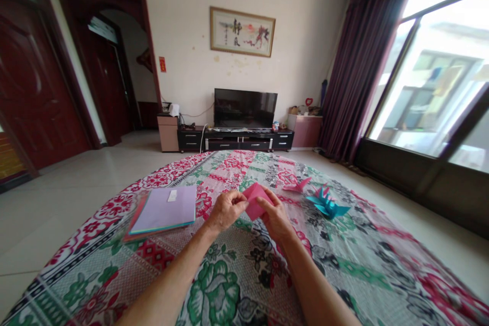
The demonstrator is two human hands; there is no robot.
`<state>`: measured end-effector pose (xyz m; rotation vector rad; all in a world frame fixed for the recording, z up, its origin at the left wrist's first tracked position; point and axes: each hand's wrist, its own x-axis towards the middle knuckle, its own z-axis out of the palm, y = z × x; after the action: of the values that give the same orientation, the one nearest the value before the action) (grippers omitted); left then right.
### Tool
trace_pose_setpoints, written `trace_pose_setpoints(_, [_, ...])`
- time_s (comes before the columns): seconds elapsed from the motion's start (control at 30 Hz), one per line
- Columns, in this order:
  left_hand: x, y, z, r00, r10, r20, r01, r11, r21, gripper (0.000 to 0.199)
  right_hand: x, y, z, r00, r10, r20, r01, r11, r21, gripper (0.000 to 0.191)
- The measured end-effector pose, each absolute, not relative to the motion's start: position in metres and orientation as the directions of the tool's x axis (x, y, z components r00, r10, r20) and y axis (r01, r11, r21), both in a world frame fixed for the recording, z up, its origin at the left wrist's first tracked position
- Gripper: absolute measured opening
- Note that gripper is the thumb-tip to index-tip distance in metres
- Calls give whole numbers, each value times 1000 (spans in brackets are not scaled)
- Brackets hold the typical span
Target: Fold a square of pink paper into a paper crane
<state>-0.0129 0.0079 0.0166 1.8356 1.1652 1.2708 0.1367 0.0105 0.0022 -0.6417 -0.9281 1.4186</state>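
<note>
A folded square of pink origami paper (255, 202) is held up between my two hands above the patterned cloth. My left hand (228, 209) pinches its left corner between thumb and fingertips. On the other side my right hand (275, 214) grips the paper, with the thumb lying on its front face and the fingers behind. To the right, folded blue paper cranes (328, 206) and a pink paper crane (298, 185) rest on the cloth. A stack of coloured paper (164, 209), lavender sheet on top, lies to the left.
The round table wears a floral tablecloth (214, 290). A small white label (172, 195) lies on the paper stack. Beyond the table stand a television (245, 108) and a low black cabinet (239, 140). Dark curtains (351, 61) hang beside the window at right.
</note>
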Motion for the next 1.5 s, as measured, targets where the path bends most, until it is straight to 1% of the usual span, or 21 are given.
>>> trace_pose_setpoints(0.13, [-14,10,13,149,893,424,334,-449,829,11,140,10,3,-94,984,150,-458,91,-884,52])
trace_pose_setpoints(0.27, [-12,13,9,154,895,419,275,-446,852,24,142,13,1,-77,984,162,-406,118,-906,50])
trace_pose_setpoints(0.33, [-12,13,8,168,891,422,280,-453,846,26,143,14,-1,-86,980,179,-385,133,-913,48])
trace_pose_setpoints(0.53, [-12,8,13,147,879,454,328,-477,816,15,142,16,-3,-88,969,231,-343,188,-920,44])
trace_pose_setpoints(0.63, [-10,5,17,124,904,409,305,-427,851,16,140,16,-3,-87,959,271,-307,233,-923,41])
trace_pose_setpoints(0.73, [-9,4,20,124,934,336,240,-357,903,18,138,14,-3,-109,946,305,-293,262,-919,36])
trace_pose_setpoints(0.83, [-9,2,22,121,937,327,221,-347,912,17,136,13,-4,-126,943,308,-273,265,-925,33])
trace_pose_setpoints(1.07, [-10,2,22,124,897,424,289,-441,850,14,135,14,-4,-157,946,284,-276,235,-932,34])
trace_pose_setpoints(1.3, [-10,5,17,74,908,412,295,-415,861,16,136,8,2,-201,939,280,-282,219,-934,31])
trace_pose_setpoints(1.5, [-8,5,16,67,904,422,286,-423,860,17,136,5,6,-192,943,271,-216,229,-949,33])
